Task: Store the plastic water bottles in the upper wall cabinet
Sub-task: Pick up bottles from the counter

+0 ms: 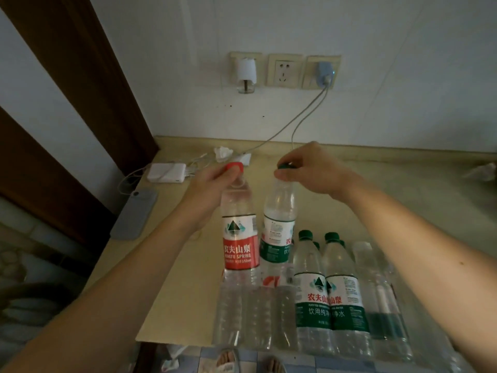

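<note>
My left hand grips the neck of a red-capped, red-labelled water bottle, held upright above the counter. My right hand pinches the green cap of a green-labelled bottle, also lifted upright beside it. Below them stands a shrink-wrapped pack of clear plastic bottles at the counter's front edge, two green-capped ones showing. No wall cabinet is in view.
On the beige counter lie a grey phone, a white power bank with cables, and crumpled tissue. Wall sockets with plugged chargers sit above. A brown door frame stands at left.
</note>
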### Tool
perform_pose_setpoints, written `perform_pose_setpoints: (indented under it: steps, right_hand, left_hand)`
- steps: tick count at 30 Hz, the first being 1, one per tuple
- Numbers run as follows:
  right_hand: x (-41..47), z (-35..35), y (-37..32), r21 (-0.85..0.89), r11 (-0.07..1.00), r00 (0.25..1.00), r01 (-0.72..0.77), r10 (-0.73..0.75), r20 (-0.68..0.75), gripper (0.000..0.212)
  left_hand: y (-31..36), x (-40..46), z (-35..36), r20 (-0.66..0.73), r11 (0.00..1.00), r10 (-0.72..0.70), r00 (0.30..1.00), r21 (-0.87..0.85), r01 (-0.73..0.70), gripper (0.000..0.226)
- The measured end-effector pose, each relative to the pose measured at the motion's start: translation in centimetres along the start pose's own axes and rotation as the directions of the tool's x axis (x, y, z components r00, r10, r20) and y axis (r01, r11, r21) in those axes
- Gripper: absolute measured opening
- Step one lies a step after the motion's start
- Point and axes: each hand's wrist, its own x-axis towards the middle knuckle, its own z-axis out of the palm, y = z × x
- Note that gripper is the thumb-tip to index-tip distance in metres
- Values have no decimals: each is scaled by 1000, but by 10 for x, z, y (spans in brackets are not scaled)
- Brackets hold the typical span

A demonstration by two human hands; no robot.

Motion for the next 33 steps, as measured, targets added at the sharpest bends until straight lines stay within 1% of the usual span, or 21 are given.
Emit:
perform_pose_setpoints:
  steps: [2, 4, 5, 7, 9, 12, 16, 19, 21, 22, 24, 26, 27, 28, 29, 30, 31, 33]
  right_hand:
    - [4, -7, -6, -84, 996, 993, 41, -50, -110, 21]
    - [7, -4, -5, -145, 989, 979, 41, -69, -191, 23]
    - [10, 1, -2, -150, 988, 972, 31, -64, -224, 26]
    - [14, 17, 6, -115, 993, 960, -4, -28, -280, 32]
    - [15, 33, 16, -80, 996, 953, -30, 4, -303, 34]
    - [15, 51, 32, -66, 996, 946, -59, 35, -321, 36]
    - [14, 61, 40, -16, 999, 933, -51, 42, -357, 36]
    - [14, 66, 40, -12, 998, 930, -55, 47, -364, 38]
    - [13, 71, 45, 24, 996, 927, -92, 94, -362, 45]
    - [11, 75, 49, 59, 990, 927, -125, 138, -348, 54]
    - [9, 84, 61, 194, 958, 927, -212, 260, -271, 81]
    - [9, 94, 75, 364, 885, 924, -289, 357, -135, 103]
    - [11, 101, 84, 415, 849, 919, -326, 388, -73, 109]
    - [13, 107, 91, 428, 830, 911, -359, 410, -32, 110]
    - [16, 113, 99, 412, 827, 905, -382, 424, -12, 104]
    - [19, 117, 104, 385, 835, 903, -393, 430, -11, 94]
    - [23, 122, 108, 359, 849, 905, -388, 424, -23, 81]
    - [29, 127, 112, 312, 886, 924, -342, 378, -61, 48]
  left_hand:
    - [15, 17, -2, 5, 988, 115, 993, 104, -115, 21]
    - [19, 30, -1, -12, 944, 234, 972, 241, -225, 17]
    - [17, 36, -1, -14, 911, 287, 958, 315, -268, 13]
    - [7, 43, 1, 16, 848, 343, 939, 426, -317, 15]
    - [-9, 48, 2, 48, 839, 341, 939, 436, -327, 21]
    - [-33, 50, -1, 61, 860, 323, 945, 397, -320, 32]
    - [-52, 53, -5, 104, 845, 333, 937, 409, -345, 31]
    - [-53, 55, -8, 154, 837, 321, 934, 414, -356, 34]
    - [-52, 55, -10, 176, 840, 311, 934, 409, -357, 37]
    - [-53, 54, -12, 180, 839, 305, 935, 415, -353, 41]
    - [-58, 52, -17, 179, 840, 282, 943, 428, -333, 50]
    - [-66, 50, -20, 177, 848, 249, 952, 436, -303, 58]
    - [-72, 49, -20, 175, 855, 222, 959, 438, -277, 61]
    - [-78, 48, -19, 168, 866, 185, 968, 438, -241, 62]
    - [-84, 47, -18, 153, 878, 143, 978, 437, -197, 61]
    - [-91, 46, -16, 131, 889, 105, 986, 432, -152, 58]
    - [-98, 45, -14, 109, 900, 77, 991, 421, -117, 57]
    - [-113, 43, -12, 83, 928, 32, 996, 369, -60, 63]
